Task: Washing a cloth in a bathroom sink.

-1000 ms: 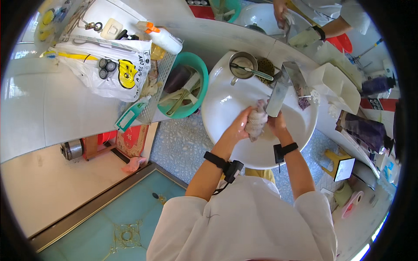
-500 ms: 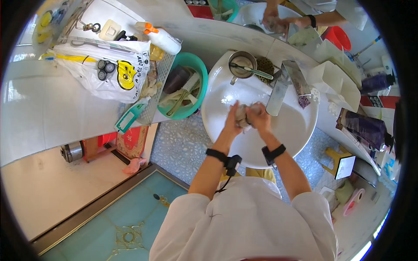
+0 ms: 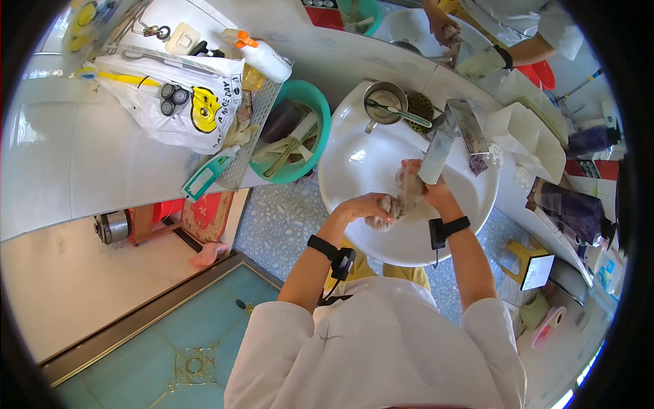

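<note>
Both hands, the left hand (image 3: 364,206) and right hand (image 3: 430,185), have drawn nearer over the white basin (image 3: 354,170) since a second ago, each closed on the wet greyish cloth (image 3: 402,198) just left of the steel tap (image 3: 436,153), so the wringing looks underway.

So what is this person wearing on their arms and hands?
Both forearms are bare below white sleeves pushed up to about the elbow. The hands wear no gloves. Each wrist carries a black band: the one on the left wrist has a small black box with a thin cable hanging from it, and the one on the right wrist bears a similar black box.
</note>
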{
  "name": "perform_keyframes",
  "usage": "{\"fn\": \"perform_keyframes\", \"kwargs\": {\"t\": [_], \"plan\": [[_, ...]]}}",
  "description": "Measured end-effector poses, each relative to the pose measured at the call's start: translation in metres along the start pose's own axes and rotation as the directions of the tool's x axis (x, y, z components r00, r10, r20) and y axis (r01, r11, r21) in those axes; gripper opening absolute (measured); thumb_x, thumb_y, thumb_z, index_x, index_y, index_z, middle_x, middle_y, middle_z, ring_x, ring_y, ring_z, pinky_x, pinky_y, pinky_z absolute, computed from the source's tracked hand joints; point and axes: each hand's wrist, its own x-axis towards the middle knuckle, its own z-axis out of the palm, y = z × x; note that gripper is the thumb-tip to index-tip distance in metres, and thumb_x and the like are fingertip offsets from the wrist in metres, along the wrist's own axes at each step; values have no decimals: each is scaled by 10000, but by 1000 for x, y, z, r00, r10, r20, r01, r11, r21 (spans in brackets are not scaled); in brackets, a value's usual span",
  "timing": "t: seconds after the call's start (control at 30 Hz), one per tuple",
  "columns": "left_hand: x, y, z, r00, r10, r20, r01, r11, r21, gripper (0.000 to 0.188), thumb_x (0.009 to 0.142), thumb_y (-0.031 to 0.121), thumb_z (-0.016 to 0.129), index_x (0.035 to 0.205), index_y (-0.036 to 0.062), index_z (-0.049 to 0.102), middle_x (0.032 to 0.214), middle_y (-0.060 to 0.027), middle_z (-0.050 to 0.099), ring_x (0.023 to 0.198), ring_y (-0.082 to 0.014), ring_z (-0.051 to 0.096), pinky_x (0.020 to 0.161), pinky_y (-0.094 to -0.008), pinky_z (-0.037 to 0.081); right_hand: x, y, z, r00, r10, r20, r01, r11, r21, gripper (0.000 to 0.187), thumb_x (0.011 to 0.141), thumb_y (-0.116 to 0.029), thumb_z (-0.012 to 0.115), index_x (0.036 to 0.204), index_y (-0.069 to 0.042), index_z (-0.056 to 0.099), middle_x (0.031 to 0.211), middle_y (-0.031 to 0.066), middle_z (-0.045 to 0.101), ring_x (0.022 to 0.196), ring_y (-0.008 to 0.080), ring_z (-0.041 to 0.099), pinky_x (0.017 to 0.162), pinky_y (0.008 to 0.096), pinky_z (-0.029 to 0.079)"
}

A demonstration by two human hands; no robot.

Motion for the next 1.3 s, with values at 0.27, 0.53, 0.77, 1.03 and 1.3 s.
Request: {"fn": "perform_keyframes", "kwargs": {"t": [0.27,0.53,0.77,1.03,1.3], "plan": [[41,21,14,977,105,-184,-164,925,-342,460,758,190,614,1109,-28,412,918,-88,561,825,-167,554,673,-292,471,-6,8,-31,999,8,-33,-14,983,-181,277,754,-178,620,972,-23,547,876,44,571,755,148,561,663,271,465],[107,-15,43,958,189,-215,-270,353,-896,384,853,429,390,972,92,531,892,-70,573,740,-175,559,616,-300,481,-9,39,32,683,-707,-185,185,411,-893,236,718,-208,594,690,19,532,631,113,571,592,188,568,560,331,445],[56,26,42,994,2,-113,-97,528,-844,283,831,251,404,1012,55,498,968,-116,543,782,-243,557,712,-357,475,2,25,-45,908,-170,-382,-77,830,-552,217,745,-195,603,869,-21,563,752,49,581,601,150,552,489,293,470],[56,-4,0,971,-66,-230,-140,624,-769,206,811,257,479,911,79,503,856,-77,537,844,-227,518,795,-347,430,0,10,-30,974,-86,-209,93,995,24,250,757,-227,557,922,-41,540,738,52,572,689,168,561,530,337,455],[88,33,67,861,-164,-481,-237,707,-666,344,885,329,369,928,24,523,904,-70,557,884,-175,519,752,-297,435,27,55,-11,767,-555,-322,223,701,-677,211,794,-223,532,668,-56,554,679,62,578,626,170,549,574,325,439]]}}
